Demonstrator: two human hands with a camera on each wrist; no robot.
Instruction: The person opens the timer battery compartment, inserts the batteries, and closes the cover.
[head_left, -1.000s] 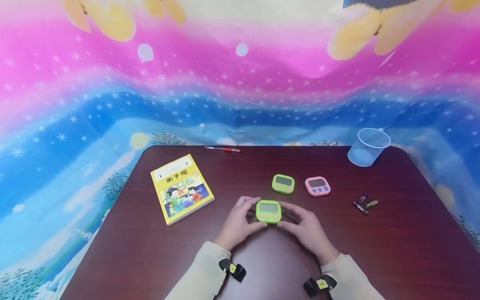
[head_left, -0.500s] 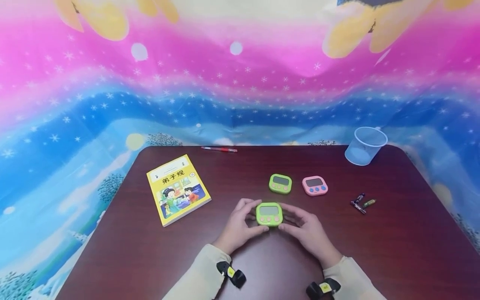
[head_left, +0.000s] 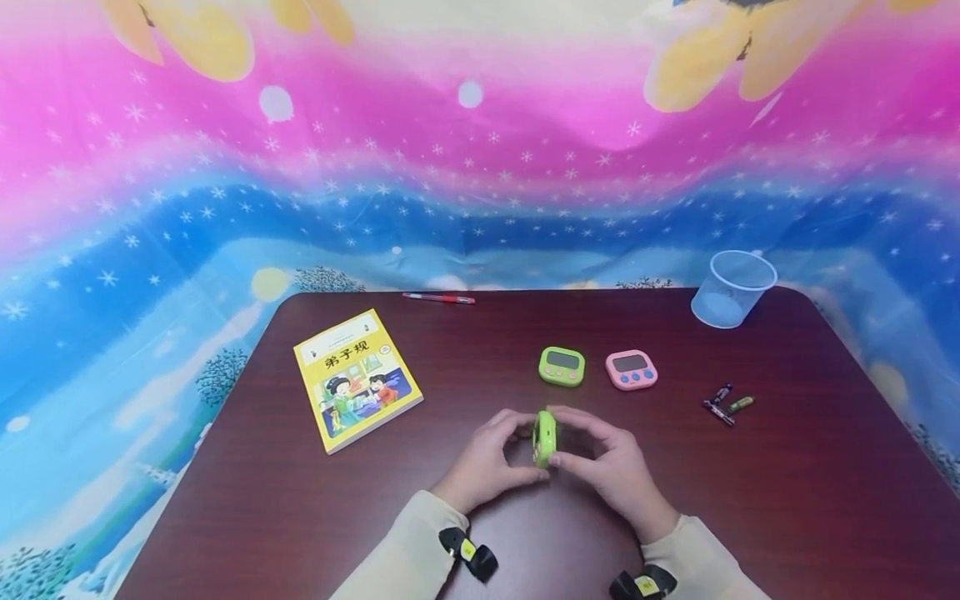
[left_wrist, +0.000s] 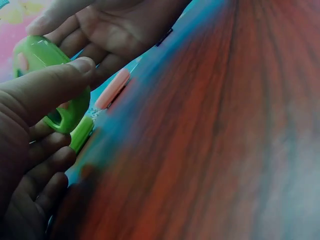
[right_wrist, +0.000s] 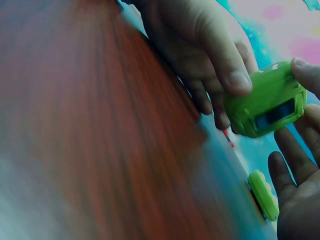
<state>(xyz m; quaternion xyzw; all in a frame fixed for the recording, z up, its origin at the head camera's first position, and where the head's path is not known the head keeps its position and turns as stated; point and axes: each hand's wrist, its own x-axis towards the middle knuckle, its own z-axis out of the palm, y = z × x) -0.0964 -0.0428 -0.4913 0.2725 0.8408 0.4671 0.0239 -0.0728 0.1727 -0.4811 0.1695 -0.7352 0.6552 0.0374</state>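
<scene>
A green digital timer (head_left: 545, 439) is held up between both hands near the table's front, turned edge-on in the head view. My left hand (head_left: 483, 458) pinches it with thumb and fingers from the left. On the other side my right hand (head_left: 618, 471) grips its edge with the thumb low and fingers above. The right wrist view shows a dark rectangle on the held timer (right_wrist: 270, 102). Behind the hands lie a second green timer (head_left: 562, 367) and a pink timer (head_left: 632, 370) with blue buttons, both screen up.
Several small batteries (head_left: 726, 406) lie at the right of the dark wooden table (head_left: 315, 517). A yellow book (head_left: 360, 382) rests at the left. Along the back are a red pen (head_left: 439, 298) and a translucent blue basket (head_left: 731, 292). A patterned cloth backdrop rises behind.
The held timer has turned from facing the head camera to edge-on, its screen now toward the left. Both hands still hold it. The other things stay put while the head view shifts slightly.
</scene>
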